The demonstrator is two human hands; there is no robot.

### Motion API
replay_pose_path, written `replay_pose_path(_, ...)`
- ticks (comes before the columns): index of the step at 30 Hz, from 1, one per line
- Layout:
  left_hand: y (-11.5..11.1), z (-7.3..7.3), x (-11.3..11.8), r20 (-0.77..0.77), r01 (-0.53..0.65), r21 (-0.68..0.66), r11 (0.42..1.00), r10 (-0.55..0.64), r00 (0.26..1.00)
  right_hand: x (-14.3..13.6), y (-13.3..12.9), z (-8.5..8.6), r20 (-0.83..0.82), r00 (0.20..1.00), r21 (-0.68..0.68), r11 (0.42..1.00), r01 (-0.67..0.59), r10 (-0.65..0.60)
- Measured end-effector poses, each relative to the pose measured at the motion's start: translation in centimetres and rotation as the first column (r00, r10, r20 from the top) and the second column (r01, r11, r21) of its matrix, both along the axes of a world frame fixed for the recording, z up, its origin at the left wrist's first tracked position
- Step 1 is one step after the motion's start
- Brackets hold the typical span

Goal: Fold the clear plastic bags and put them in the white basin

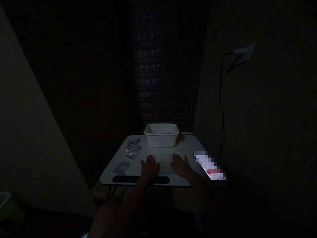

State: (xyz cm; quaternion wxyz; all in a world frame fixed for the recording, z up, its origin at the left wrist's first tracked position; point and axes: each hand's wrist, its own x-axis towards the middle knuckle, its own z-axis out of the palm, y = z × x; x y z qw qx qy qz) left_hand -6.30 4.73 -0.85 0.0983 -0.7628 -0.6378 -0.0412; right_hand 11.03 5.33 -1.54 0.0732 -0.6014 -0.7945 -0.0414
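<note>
My left hand (pixel 150 167) lies palm down on the small white folding table (pixel 163 165), fingers stretched out and thumb spread. My right hand (pixel 180 164) rests flat on the same tabletop a little to the right, its fingers also apart. Neither holds anything. Beyond them stands a white plastic basin (pixel 162 140); its contents are mostly hidden, with only a pale edge showing inside. Left of my left hand lie several clear plastic bags (pixel 133 153), with a flat one (pixel 122 167) nearest to me. The room is very dark, so fine detail is lost.
A lit phone (pixel 209 167) lies at the table's right edge, its screen blurred out. A dark slot (pixel 123 179) runs along the front edge. On the right wall, a plug sits in a socket (pixel 244 53) with a black cable (pixel 221 96) hanging down. Dark blinds (pixel 148 67) hang behind.
</note>
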Motion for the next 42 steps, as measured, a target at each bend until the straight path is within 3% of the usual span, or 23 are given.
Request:
replay_pose_path(4, 0.0, 0.6, 0.0, -0.016, -0.030, 0.012, 0.999, 0.030, 0.999, -0.1, 0.0, 0.5, -0.009, 1.000, 0.060, 0.998, 0.015, -0.014)
replay_pose_path(8, 0.0, 0.3, 0.8, -0.013, 0.104, 0.041, 0.994, -0.103, 0.995, -1.6, -0.2, 0.9, -0.025, 0.998, 0.084, 0.994, -0.063, 0.065)
replay_pose_path(12, 0.0, -0.8, 1.6, -0.016, 0.188, 0.077, 0.979, -0.187, 0.982, -3.0, -0.4, 0.7, -0.034, 0.991, 0.023, 0.991, -0.131, 0.132)
replay_pose_path(19, -0.3, -0.2, 1.5, 0.002, 0.132, -0.017, 0.991, -0.132, 0.991, -2.5, -0.5, 0.2, -0.029, 0.991, -0.036, 0.991, -0.129, 0.128)
replay_pose_path(27, -0.3, 0.2, -0.4, 0.001, 0.060, -0.042, 0.997, -0.060, 0.998, -0.7, -0.4, 0.4, -0.006, 0.999, -0.061, 0.997, -0.039, 0.038)
replay_pose_path(32, -0.3, 0.5, -0.3, 0.003, -0.012, -0.004, 1.000, 0.012, 1.000, -0.3, -0.5, 0.9, 0.004, 1.000, 0.018, 1.000, -0.013, 0.013)
replay_pose_path(38, -0.5, 0.7, 1.3, 0.011, 0.112, 0.025, 0.993, -0.112, 0.994, -2.2, -0.5, 1.1, -0.016, 0.996, 0.033, 0.995, -0.092, 0.092)
replay_pose_path(42, -0.6, 0.1, 1.8, 0.000, 0.116, 0.004, 0.993, -0.116, 0.993, -2.9, -0.6, 0.7, -0.029, 0.992, -0.007, 0.992, -0.125, 0.125)
